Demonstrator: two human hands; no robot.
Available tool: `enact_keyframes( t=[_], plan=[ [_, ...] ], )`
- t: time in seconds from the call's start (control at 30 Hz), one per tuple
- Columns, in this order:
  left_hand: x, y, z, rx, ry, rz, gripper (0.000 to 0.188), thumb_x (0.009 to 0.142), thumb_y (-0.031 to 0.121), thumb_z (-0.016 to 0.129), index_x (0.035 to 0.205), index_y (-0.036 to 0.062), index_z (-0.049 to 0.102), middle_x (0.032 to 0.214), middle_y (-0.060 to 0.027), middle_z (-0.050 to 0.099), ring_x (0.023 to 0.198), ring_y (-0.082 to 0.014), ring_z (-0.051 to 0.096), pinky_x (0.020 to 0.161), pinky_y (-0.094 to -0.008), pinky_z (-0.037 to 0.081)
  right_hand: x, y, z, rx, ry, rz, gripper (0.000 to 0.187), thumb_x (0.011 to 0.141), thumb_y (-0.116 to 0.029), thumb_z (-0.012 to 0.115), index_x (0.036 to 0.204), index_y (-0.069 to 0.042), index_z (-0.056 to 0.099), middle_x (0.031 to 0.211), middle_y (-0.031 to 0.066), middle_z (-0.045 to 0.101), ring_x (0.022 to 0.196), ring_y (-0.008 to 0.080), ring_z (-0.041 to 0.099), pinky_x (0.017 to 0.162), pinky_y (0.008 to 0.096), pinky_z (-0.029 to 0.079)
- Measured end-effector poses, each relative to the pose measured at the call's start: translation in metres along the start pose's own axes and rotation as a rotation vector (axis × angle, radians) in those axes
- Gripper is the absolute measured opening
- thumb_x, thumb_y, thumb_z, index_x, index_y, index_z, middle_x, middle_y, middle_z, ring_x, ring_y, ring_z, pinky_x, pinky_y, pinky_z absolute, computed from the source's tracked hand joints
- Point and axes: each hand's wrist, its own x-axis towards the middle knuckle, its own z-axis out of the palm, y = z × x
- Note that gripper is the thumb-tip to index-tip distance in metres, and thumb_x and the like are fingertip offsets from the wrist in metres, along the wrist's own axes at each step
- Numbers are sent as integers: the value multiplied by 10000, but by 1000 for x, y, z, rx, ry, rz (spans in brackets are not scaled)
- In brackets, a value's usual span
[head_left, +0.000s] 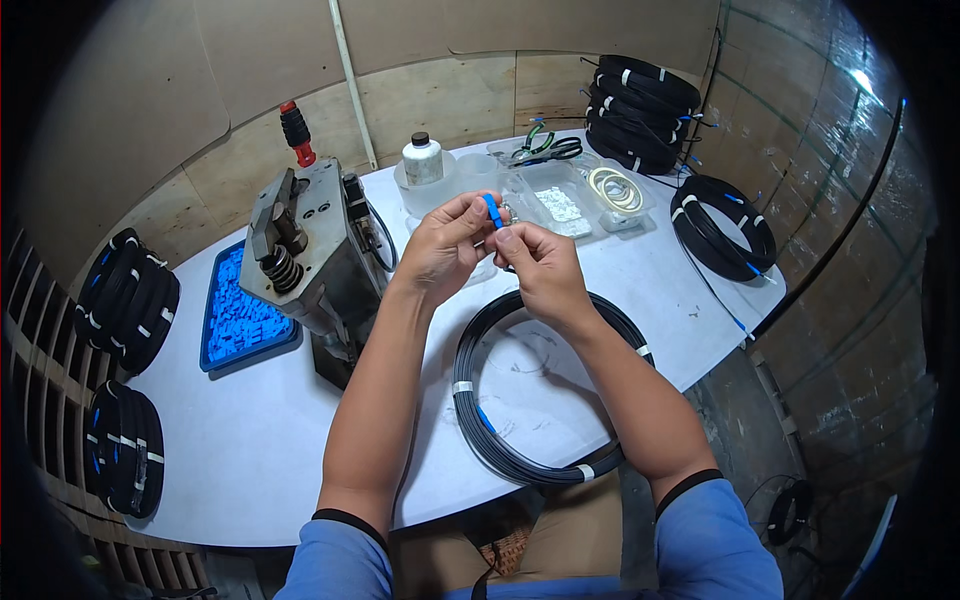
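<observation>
A small blue cable connector [493, 211] is pinched between both hands above the middle of the table. My left hand [445, 245] grips its upper part between thumb and fingers. Lower on the same connector, my right hand [541, 268] closes its thumb and forefinger. Below the hands lies a coil of black cable [468, 345], bound with white ties; another blue connector [486, 420] rests along its inner edge. My right forearm passes over the coil and hides part of it. Whether the held connector joins this coil I cannot tell.
Left stands a metal press [325, 215] beside a blue tray [212, 362] of blue pieces. Behind my hands sit a white bottle [423, 160] and a clear divided box [600, 232] with pliers and scissors [553, 151]. More cable coils [640, 115] are stacked around the table's edges.
</observation>
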Motion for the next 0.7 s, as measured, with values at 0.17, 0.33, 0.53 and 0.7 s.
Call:
enact_keyframes(
  t=[0.17,0.33,0.53,0.7],
  plan=[
    [2,-6,0,-56,-49,-60,226,928,250,590,1053,62,609,1014,-59,646,888,-149,603,793,-307,471,-2,9,0,-1,17,-58,229,956,-173,549,895,22,654,781,18,627,722,58,535,667,221,448],
    [3,-15,6,-76,-2,-69,238,941,242,571,1043,31,612,1004,-76,645,794,-126,572,674,-264,446,-3,10,1,-18,84,-54,225,956,-165,549,873,18,651,752,10,619,702,51,529,641,220,444],
    [6,-19,3,-80,-57,-58,241,937,252,573,1052,42,601,1041,-83,640,923,-165,605,802,-308,482,0,5,1,32,89,-47,224,958,-159,547,860,15,649,752,12,621,693,45,533,637,207,445],
    [7,-21,4,-98,-37,-49,229,943,233,565,1055,38,604,1057,-85,635,926,-168,603,803,-301,482,2,7,-4,27,82,-48,212,953,-147,556,874,24,653,767,18,630,696,57,549,650,215,462]
  ],
)
